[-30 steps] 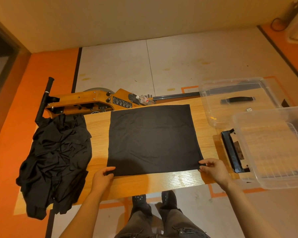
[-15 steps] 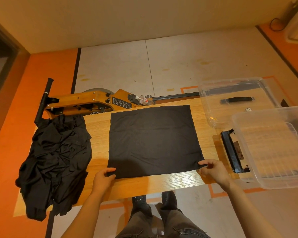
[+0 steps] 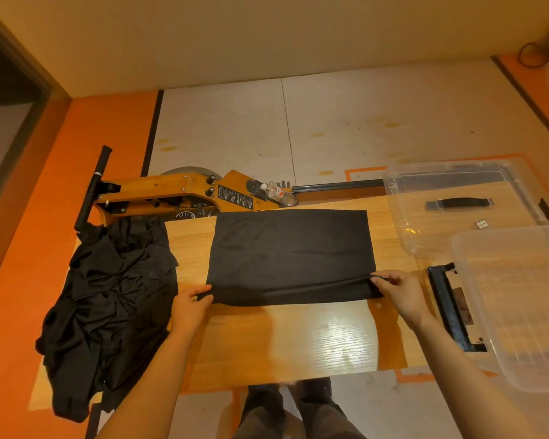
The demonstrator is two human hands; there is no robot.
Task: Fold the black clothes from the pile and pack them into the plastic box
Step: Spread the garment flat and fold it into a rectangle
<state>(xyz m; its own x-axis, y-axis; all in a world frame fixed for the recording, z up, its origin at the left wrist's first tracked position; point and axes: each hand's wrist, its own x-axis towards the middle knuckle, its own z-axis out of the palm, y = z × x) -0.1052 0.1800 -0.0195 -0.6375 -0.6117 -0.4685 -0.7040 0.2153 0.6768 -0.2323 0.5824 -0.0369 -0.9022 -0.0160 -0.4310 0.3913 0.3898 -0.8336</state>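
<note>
Two hands (image 3: 192,304) (image 3: 400,291) pinch a flat black cloth's (image 3: 292,255) near corners.
Folding well means matching edges squarely on the wooden table (image 3: 298,340).

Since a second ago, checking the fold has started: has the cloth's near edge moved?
Yes. Both hands, left hand and right hand, have lifted the black cloth near edge away from the table front edge, towards the far side.

Folded cloth (image 3: 292,258), frame centre: plain black. Clothes pile (image 3: 108,308), left: black, no print. Bench (image 3: 298,340): light wood grain. Plastic box (image 3: 520,305), right: clear; latch handle (image 3: 450,308) black. Floor (image 3: 19,280), left: orange.
</note>
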